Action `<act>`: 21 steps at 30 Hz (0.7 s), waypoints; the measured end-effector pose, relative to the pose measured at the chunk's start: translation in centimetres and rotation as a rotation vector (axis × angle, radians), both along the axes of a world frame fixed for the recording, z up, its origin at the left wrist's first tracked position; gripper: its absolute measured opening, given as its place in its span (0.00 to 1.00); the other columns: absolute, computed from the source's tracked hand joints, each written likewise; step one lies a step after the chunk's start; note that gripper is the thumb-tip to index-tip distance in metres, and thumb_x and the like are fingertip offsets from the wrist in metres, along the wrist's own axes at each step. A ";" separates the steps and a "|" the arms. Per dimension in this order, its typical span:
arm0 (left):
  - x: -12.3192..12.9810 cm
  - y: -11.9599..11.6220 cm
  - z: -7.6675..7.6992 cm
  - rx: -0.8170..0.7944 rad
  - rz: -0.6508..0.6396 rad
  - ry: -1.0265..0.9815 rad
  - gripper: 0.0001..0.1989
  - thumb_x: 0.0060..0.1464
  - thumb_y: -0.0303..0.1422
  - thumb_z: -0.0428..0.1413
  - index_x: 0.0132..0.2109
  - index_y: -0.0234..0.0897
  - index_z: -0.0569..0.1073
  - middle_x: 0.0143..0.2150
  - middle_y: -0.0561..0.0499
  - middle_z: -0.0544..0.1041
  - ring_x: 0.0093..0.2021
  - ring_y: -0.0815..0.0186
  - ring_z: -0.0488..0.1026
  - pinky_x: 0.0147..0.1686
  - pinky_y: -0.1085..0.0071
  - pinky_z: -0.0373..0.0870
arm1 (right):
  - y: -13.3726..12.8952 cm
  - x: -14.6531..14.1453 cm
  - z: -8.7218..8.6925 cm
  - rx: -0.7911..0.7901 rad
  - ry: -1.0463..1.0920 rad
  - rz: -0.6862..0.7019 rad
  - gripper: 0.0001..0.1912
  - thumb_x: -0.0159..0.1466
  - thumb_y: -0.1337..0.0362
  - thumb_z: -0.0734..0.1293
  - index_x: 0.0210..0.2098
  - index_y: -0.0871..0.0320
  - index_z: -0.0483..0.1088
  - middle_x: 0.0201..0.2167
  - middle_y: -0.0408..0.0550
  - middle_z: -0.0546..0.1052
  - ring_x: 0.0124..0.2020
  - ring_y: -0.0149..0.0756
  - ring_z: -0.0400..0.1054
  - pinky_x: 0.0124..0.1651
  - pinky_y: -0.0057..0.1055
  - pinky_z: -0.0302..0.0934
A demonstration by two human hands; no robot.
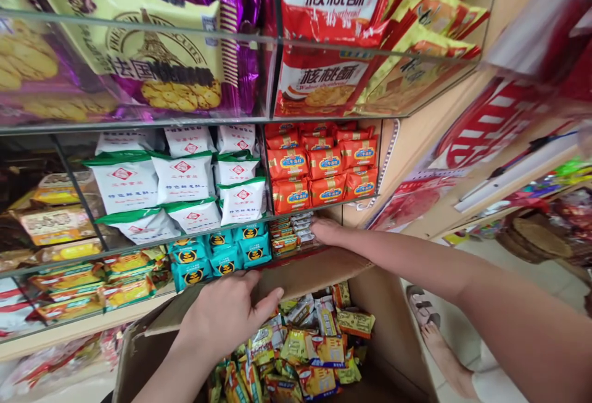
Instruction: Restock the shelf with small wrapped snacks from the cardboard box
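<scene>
My left hand (224, 310) hooks over the far edge of an open cardboard box (393, 329), thumb stretched out on the near side and fingers bent over the flap. Inside the box lie many small wrapped snack packets (300, 347) in yellow, orange and silver. My right hand (325, 230) reaches past the box into the low shelf compartment at its right end. Small silver and orange snack packets (289, 233) are stacked beside it. Its fingers are mostly hidden there, so what they hold does not show.
Above the right hand are red packets (309, 162); to the left, white-and-green packets (185, 178) and teal packets (222, 255). Clear shelf panels (185, 120) divide the rows. Large biscuit packs (161, 51) fill the upper shelf. A sandalled foot (435, 335) stands on the tiles at right.
</scene>
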State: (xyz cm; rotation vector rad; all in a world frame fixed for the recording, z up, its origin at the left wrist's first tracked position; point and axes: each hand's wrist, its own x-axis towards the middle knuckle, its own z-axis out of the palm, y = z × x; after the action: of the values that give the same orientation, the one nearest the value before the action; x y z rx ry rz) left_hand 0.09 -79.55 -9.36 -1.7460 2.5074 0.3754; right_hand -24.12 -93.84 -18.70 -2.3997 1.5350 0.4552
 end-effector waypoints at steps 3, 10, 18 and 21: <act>0.0 0.1 0.3 0.000 0.003 0.008 0.28 0.55 0.52 0.34 0.40 0.40 0.72 0.31 0.43 0.78 0.33 0.50 0.75 0.29 0.60 0.65 | 0.4 0.1 1.2 -0.003 -0.026 0.002 0.13 0.62 0.63 0.63 0.45 0.63 0.66 0.46 0.52 0.69 0.44 0.37 0.66 0.46 0.40 0.62; 0.1 0.0 0.2 -0.013 0.012 -0.001 0.32 0.53 0.54 0.32 0.42 0.39 0.72 0.31 0.41 0.78 0.35 0.50 0.76 0.30 0.60 0.65 | 3.2 -0.7 6.7 -0.093 -0.160 -0.017 0.10 0.58 0.65 0.66 0.39 0.64 0.70 0.40 0.54 0.72 0.41 0.39 0.67 0.44 0.35 0.60; -0.1 0.0 -0.1 -0.028 0.013 -0.016 0.34 0.52 0.56 0.31 0.42 0.39 0.72 0.32 0.39 0.79 0.36 0.48 0.75 0.30 0.60 0.65 | 18.8 0.0 8.1 -0.192 -0.490 0.186 0.14 0.65 0.64 0.54 0.35 0.59 0.70 0.34 0.50 0.72 0.38 0.36 0.64 0.44 0.32 0.57; -0.2 0.2 -0.1 -0.035 0.005 -0.025 0.34 0.53 0.55 0.31 0.43 0.39 0.72 0.33 0.40 0.79 0.36 0.49 0.75 0.31 0.60 0.65 | 19.6 0.9 2.9 -0.003 -0.401 0.020 0.11 0.61 0.68 0.59 0.41 0.61 0.69 0.40 0.53 0.72 0.43 0.39 0.65 0.46 0.31 0.57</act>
State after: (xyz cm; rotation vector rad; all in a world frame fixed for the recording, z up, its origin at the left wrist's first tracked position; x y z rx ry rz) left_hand -0.06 -79.35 -9.51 -1.7589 2.5075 0.3093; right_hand -23.19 -74.19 -15.83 -2.3275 1.3326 -0.0295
